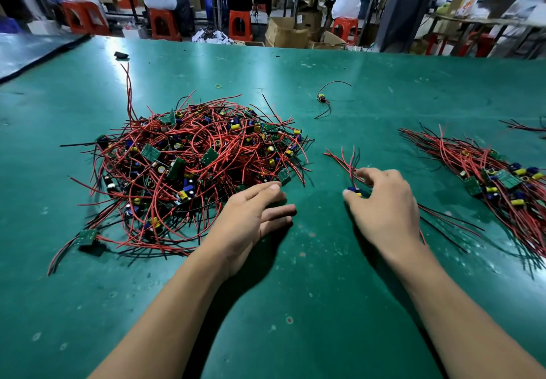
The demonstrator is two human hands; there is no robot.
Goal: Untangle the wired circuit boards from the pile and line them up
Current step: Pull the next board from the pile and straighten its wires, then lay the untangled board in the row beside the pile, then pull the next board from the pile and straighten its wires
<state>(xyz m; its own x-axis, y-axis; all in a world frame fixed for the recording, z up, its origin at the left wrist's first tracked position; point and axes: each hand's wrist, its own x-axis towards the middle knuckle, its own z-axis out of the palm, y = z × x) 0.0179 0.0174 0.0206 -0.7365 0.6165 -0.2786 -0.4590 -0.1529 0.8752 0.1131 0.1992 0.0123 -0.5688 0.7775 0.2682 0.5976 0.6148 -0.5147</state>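
A tangled pile (189, 165) of small green circuit boards with red and black wires lies left of centre on the green table. My left hand (254, 216) hovers flat at the pile's near right edge, fingers apart, holding nothing. My right hand (384, 204) is closed on a small bunch of wired boards (356, 191); their red wires fan out beyond my fingers and behind my wrist. A lined-up row of wired boards (502, 180) lies at the right.
One lone wired board (322, 99) lies further back, with a small rubber band (218, 86) and a black object (121, 55) beyond the pile. More wires (529, 126) poke in at the right edge. People sit on red stools behind the table (295, 290).
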